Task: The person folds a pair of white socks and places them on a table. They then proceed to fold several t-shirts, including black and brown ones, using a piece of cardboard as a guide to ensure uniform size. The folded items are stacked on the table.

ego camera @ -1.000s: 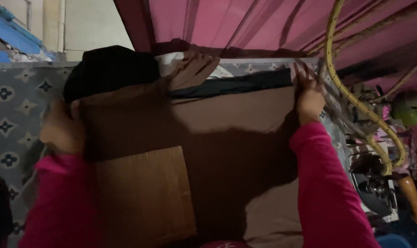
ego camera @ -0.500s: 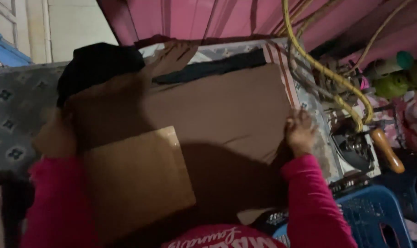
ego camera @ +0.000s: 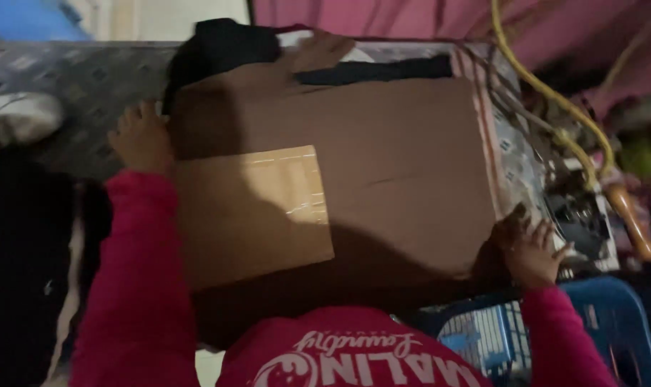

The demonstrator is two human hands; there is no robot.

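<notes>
A large brown cardboard box (ego camera: 397,179) lies flat on a patterned grey surface (ego camera: 82,86), with a lighter taped flap (ego camera: 254,208) on its near left part. My left hand (ego camera: 141,140) grips the box's left edge near the far corner. My right hand (ego camera: 529,247) rests with spread fingers at the box's near right corner. Both arms wear pink sleeves. A black cloth bundle (ego camera: 222,46) sits behind the box at its far left.
A blue plastic basket (ego camera: 555,333) stands at the lower right. A yellow hose (ego camera: 555,107) and tangled cables run along the right side near a dark device (ego camera: 580,215). Pink cloth (ego camera: 383,18) hangs behind. A white shoe (ego camera: 17,118) lies at far left.
My right hand slid from the box's far right corner down to its near right corner. The view shifted, and the box now lies lower and closer to me.
</notes>
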